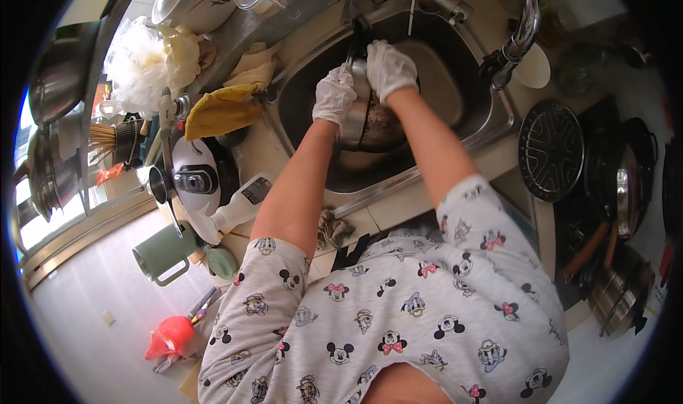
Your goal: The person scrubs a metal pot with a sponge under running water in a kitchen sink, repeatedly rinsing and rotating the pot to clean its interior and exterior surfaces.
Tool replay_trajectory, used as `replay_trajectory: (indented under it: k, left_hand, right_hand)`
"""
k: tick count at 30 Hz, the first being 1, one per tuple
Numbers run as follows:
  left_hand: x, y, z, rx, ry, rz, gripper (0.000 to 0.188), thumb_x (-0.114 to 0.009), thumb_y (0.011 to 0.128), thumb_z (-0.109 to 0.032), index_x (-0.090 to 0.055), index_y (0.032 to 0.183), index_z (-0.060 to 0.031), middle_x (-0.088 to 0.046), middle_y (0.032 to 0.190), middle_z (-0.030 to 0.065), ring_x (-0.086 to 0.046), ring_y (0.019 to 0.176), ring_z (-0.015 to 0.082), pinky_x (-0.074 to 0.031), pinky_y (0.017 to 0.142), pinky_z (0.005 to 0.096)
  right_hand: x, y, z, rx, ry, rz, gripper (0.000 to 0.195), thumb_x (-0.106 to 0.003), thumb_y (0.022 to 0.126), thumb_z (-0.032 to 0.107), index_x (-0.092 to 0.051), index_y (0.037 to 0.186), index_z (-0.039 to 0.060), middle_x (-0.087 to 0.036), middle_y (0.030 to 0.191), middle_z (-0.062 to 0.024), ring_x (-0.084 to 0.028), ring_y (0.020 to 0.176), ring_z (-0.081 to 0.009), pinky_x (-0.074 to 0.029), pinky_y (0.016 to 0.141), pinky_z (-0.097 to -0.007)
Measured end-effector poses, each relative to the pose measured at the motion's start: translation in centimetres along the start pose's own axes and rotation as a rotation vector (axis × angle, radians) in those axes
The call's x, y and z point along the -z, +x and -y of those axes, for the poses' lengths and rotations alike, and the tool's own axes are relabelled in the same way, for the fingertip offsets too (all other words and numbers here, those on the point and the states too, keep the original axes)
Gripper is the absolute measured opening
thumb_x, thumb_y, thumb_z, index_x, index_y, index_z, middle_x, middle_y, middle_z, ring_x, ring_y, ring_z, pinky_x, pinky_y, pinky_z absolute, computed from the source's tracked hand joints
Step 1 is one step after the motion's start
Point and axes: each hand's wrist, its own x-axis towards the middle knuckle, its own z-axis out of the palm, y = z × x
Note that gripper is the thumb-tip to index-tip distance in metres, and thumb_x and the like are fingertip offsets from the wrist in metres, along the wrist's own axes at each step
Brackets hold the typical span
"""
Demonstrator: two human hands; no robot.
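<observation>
A stainless-steel pot point(353, 127) with a browned, scorched base is tilted on its side in the sink point(448, 62). White disposable gloves cover both hands. My left hand point(335, 95) grips the pot's steel side wall. Close to the black handle point(362, 34), my right hand point(391, 68) presses against the base side with curled fingers. Whether a scrubber is inside those fingers is hidden.
A chrome faucet point(515, 51) arches over the sink's right side. Left of the basin are a yellow cloth point(224, 111), a white spray bottle point(243, 204) and a green pitcher point(165, 252). A black round grate point(552, 150) and pans point(613, 180) stand right.
</observation>
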Motion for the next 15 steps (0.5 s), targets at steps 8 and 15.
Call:
replay_trajectory:
  k: [8,15]
  left_hand:
    - [-1.2,1.3,0.8,-0.021,0.015,-0.034,0.043,-0.045,0.102,-0.037,-0.07,0.098,-0.003,-0.069,0.093,0.0241,-0.063,0.093,0.0457,-0.05,0.076,0.0495]
    - [-1.6,0.0,0.7,-0.039,-0.139,-0.108,0.037,-0.051,0.102,-0.034,-0.069,0.104,-0.0014,-0.07,0.081,0.0176,-0.066,0.074,0.0329,-0.051,0.069,0.0386]
  right_hand:
    - [1.1,-9.3,3.4,0.067,-0.043,-0.307,0.065,-0.058,0.09,0.026,-0.039,0.146,-0.0013,-0.038,0.15,-0.0232,-0.039,0.138,-0.0393,-0.03,0.115,-0.0475]
    - [-0.3,-10.4,2.8,0.066,0.122,-0.39,0.06,-0.059,0.088,0.02,-0.044,0.144,0.0026,-0.04,0.15,-0.0186,-0.043,0.135,-0.0382,-0.036,0.112,-0.0467]
